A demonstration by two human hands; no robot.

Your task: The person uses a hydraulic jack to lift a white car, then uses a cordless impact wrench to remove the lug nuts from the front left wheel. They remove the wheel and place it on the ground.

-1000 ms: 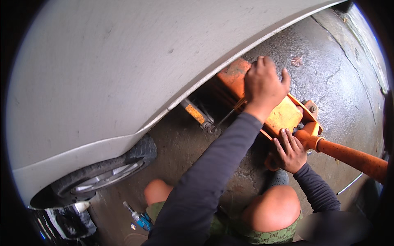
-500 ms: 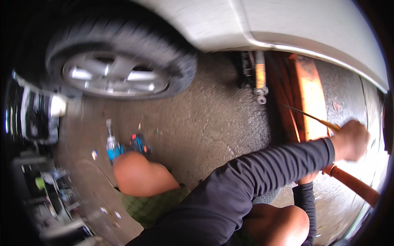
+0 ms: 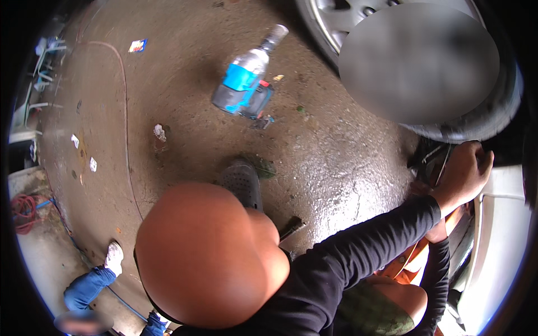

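My left hand (image 3: 462,176) reaches across to the right, its fingers closed beside the lower edge of the car tyre (image 3: 476,127). A thin pale rod (image 3: 444,163) shows beside this hand. It looks like the shaft of the screwdriver seen in the earlier frame; its handle is hidden in the fist. My right hand (image 3: 437,231) is mostly covered by my left forearm, close to an orange metal part (image 3: 417,259). Its fingers are hidden. A blue and black cordless impact wrench (image 3: 244,81) with a long socket lies on the floor, apart from both hands.
White car bodywork (image 3: 496,241) stands close on the right. A dark metal piece (image 3: 292,227) lies near my knee. A thin hose (image 3: 125,101) crosses the wet floor, with scraps of litter about. Another person's blue-clad leg (image 3: 89,285) and coiled red hose (image 3: 23,213) are at lower left.
The view has swung round to the left, so the wheel now appears at upper right and the wrench at upper middle. My left hand has come beside the tyre.
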